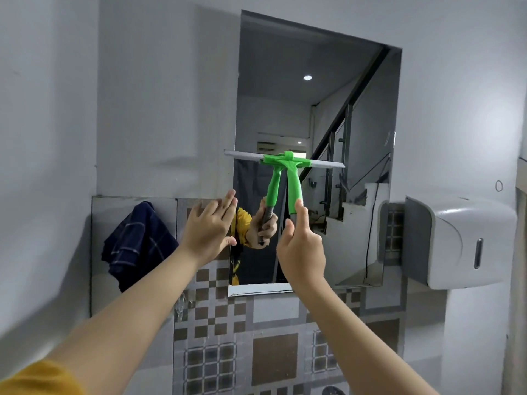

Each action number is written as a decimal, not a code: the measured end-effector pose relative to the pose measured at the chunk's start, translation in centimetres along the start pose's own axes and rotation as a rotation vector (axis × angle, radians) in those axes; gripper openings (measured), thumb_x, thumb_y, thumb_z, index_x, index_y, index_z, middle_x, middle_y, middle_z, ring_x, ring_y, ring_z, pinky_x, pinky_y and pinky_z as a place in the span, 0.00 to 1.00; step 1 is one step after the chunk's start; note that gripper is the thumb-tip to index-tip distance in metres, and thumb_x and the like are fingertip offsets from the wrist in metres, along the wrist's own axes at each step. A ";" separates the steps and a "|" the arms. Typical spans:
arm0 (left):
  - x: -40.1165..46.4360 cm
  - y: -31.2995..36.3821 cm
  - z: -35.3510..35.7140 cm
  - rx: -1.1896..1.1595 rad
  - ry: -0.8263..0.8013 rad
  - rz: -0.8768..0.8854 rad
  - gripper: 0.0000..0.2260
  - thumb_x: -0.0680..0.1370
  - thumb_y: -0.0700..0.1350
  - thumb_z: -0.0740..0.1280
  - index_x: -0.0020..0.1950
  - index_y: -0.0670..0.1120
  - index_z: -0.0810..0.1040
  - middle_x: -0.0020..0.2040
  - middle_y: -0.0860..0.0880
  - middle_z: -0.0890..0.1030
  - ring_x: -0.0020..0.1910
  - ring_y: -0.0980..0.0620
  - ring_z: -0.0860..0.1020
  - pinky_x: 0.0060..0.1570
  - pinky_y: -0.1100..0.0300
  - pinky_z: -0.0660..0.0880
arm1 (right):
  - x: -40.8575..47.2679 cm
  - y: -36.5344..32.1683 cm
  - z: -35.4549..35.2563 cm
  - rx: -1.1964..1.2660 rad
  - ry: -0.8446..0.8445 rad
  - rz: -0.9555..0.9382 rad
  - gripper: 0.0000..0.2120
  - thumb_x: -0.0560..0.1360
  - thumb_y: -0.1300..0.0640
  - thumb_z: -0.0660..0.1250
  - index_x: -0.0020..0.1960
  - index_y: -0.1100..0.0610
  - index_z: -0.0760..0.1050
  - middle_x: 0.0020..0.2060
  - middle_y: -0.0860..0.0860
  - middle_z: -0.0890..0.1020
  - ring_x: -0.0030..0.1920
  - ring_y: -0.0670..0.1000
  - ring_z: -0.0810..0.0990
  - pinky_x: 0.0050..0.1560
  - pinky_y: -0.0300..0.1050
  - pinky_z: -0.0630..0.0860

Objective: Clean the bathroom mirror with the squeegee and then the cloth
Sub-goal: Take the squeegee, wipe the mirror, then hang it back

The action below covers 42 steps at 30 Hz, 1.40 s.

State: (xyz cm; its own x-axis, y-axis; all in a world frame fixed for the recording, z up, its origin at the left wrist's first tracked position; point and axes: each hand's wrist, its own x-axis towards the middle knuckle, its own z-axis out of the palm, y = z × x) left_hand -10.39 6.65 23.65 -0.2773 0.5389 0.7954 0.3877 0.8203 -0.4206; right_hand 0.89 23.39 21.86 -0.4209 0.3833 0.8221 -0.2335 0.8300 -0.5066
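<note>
Fingers of my right hand (301, 246) clamp the squeegee (286, 166) low on its handle; it looks light and stiff. My left hand (209, 226), fingers straight, rests at the mirror (285, 109) edge. Blade sits mid-mirror, overhanging that left edge.

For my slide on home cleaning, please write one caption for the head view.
Right hand holds the green squeegee against the bathroom mirror; open left hand at the mirror's left edge.

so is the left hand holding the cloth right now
No, the left hand is open with straight fingers by the mirror's left edge, while the dark checked cloth hangs on the wall further left.
</note>
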 end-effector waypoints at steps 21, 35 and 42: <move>-2.0 2.9 0.2 0.067 -0.058 -0.088 0.41 0.60 0.55 0.78 0.68 0.39 0.70 0.71 0.44 0.67 0.55 0.42 0.78 0.50 0.41 0.77 | 6.6 11.8 -6.2 -0.273 -0.085 -0.461 0.25 0.75 0.58 0.67 0.71 0.50 0.68 0.25 0.55 0.76 0.19 0.53 0.66 0.20 0.37 0.64; -1.6 3.6 0.4 0.082 -0.067 -0.107 0.34 0.66 0.48 0.76 0.68 0.38 0.69 0.72 0.42 0.65 0.55 0.39 0.75 0.51 0.40 0.73 | 9.8 15.1 -8.5 0.231 -0.415 -0.328 0.18 0.80 0.54 0.59 0.64 0.33 0.68 0.28 0.47 0.75 0.26 0.53 0.67 0.28 0.45 0.68; -1.5 3.5 0.4 0.104 -0.090 -0.112 0.37 0.62 0.49 0.78 0.67 0.37 0.70 0.71 0.41 0.67 0.53 0.38 0.76 0.48 0.40 0.76 | 10.5 15.8 -8.6 0.500 -0.479 -0.299 0.21 0.79 0.64 0.61 0.64 0.40 0.73 0.44 0.32 0.79 0.29 0.44 0.72 0.33 0.31 0.73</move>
State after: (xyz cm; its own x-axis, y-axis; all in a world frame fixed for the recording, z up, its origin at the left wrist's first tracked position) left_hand -8.99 8.79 20.75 -0.3929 0.4540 0.7997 0.2583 0.8891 -0.3778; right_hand 0.33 44.01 24.68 -0.5858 -0.1422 0.7979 -0.7197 0.5440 -0.4314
